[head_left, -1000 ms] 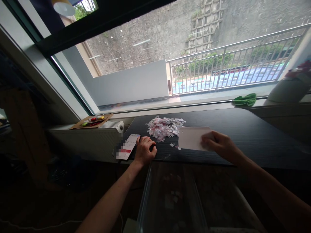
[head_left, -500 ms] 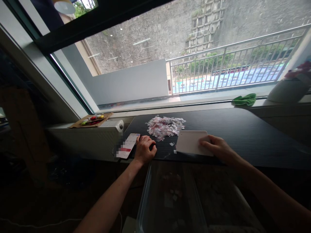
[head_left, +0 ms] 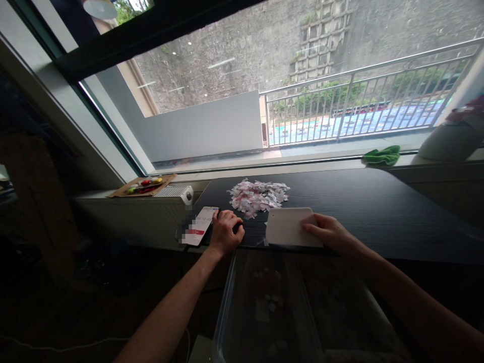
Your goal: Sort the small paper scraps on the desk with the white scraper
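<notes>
White card (head_left: 285, 227), finger-clamped in our R hand (head_left: 328, 232), has slid nearer us, seemingly bringing a scrap (head_left: 265, 242) twd table (head_left: 348, 194) edge; L hand (head_left: 227, 233) fingers curled, can't tell if gripping.

Cannot see all the fingers of the right hand (head_left: 328, 231), partly hidden by the white plate (head_left: 285, 227) right of centre, nor the strip of table (head_left: 336, 189) behind it. Cannot read markings on the paper scraps (head_left: 257, 195) at centre: too small. Lose the left part of the phone (head_left: 203, 224), left of centre, under mosaic squares, and some right edge under the left hand (head_left: 227, 233). Cannot follow the clear bin (head_left: 224, 307) past the bottom edge, nor name its dim contents. Cannot identify the blurred pale vessel (head_left: 446, 141) cut by the right edge.
</notes>
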Demonstrator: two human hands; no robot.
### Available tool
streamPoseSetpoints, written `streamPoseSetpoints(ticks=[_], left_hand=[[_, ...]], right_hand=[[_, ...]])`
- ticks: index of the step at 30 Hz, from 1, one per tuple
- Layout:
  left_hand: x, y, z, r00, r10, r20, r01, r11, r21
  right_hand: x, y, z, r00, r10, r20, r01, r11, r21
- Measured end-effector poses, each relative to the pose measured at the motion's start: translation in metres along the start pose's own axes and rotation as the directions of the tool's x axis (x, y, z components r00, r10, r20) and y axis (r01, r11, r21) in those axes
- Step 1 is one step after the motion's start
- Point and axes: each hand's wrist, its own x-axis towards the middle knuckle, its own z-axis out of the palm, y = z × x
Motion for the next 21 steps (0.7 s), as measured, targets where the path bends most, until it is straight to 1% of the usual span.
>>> streamPoseSetpoints(ticks=[3, 5, 6, 8, 10, 12, 14, 16, 19, 21], left_hand=[[0.000, 0.000, 0.000, 1.000, -0.002, -0.002, 0.002, 1.000, -0.002], [0.000, 0.000, 0.000, 1.000, -0.002, -0.004, 0.002, 1.000, 0.001], [0.000, 0.000, 0.000, 1.000, -0.002, -0.005, 0.002, 1.000, 0.003], [0.000, 0.000, 0.001, 1.000, -0.001, -0.007, 0.001, 1.000, 0.005], [0.000, -0.001, 0.002, 1.000, 0.003, -0.010, -0.003, 1.000, 0.006], [-0.001, -0.001, 0.002, 1.000, 0.009, -0.015, -0.008, 1.000, 0.008], [-0.001, -0.001, 0.002, 1.000, 0.012, -0.020, -0.012, 1.000, 0.010], [-0.001, -0.001, 0.002, 1.000, 0.014, -0.018, -0.014, 1.000, 0.011], [-0.001, -0.001, 0.002, 1.000, 0.016, -0.015, -0.016, 1.000, 0.015], [-0.001, -0.001, 0.002, 1.000, 0.017, -0.014, -0.017, 1.000, 0.017]], right_hand=[[-0.006, -0.002, 0.005, 0.998, 0.005, 0.061, -0.006, 1.000, 0.012], [-0.008, -0.005, 0.005, 0.996, -0.014, 0.084, 0.015, 1.000, -0.004], [-0.009, -0.007, 0.003, 0.997, -0.034, 0.068, 0.035, 0.999, -0.021], [-0.009, -0.010, -0.002, 0.995, -0.095, -0.030, 0.092, 0.991, -0.096], [-0.008, -0.014, -0.009, 0.973, -0.176, -0.149, 0.141, 0.966, -0.216], [-0.009, -0.018, -0.016, 0.946, -0.241, -0.215, 0.157, 0.926, -0.344], [-0.012, -0.022, -0.021, 0.938, -0.271, -0.217, 0.156, 0.887, -0.434], [-0.013, -0.025, -0.021, 0.935, -0.282, -0.217, 0.151, 0.867, -0.474], [-0.011, -0.027, -0.014, 0.927, -0.303, -0.221, 0.175, 0.870, -0.461], [-0.005, -0.025, -0.006, 0.927, -0.323, -0.191, 0.214, 0.873, -0.438]])
